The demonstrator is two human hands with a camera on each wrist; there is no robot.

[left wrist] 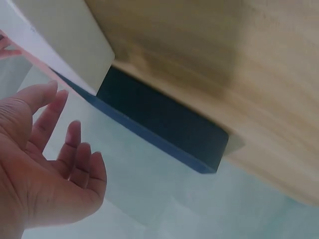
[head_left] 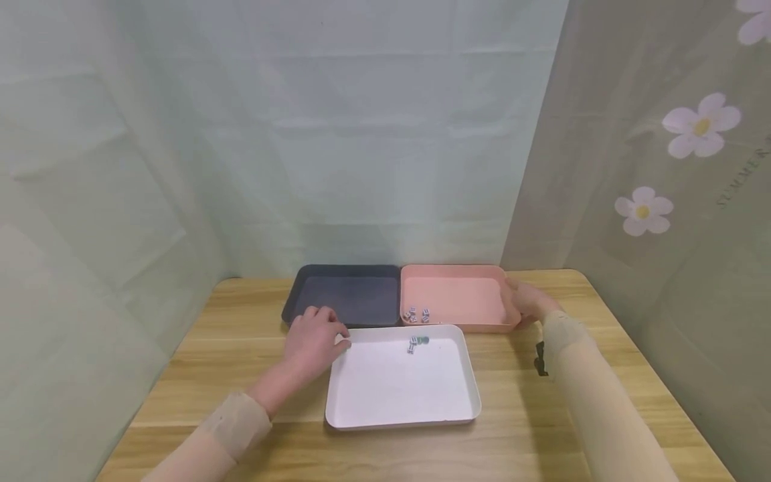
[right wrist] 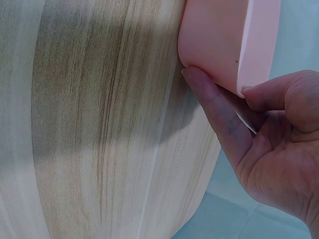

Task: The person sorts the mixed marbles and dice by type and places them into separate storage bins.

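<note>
My right hand [head_left: 530, 301] is at the right end of the pink tray [head_left: 458, 294]. In the right wrist view its thumb rests on the rim and a finger lies under the base, pinching the tray [right wrist: 214, 45]. My left hand [head_left: 313, 338] hovers by the back left corner of the white tray [head_left: 397, 391], and the left wrist view shows its fingers loosely bent around nothing. Small patterned cubes [head_left: 412, 345] lie near the back of the white tray, with a green piece beside them. More such cubes [head_left: 425, 314] sit in the pink tray's front left part.
A dark blue tray [head_left: 343, 298] stands left of the pink one, their sides touching. All three trays are on a wooden table [head_left: 241, 348]. Under the right forearm lies a small black object [head_left: 540, 359], partly hidden. Pale cloth [head_left: 373, 134] hangs behind the table.
</note>
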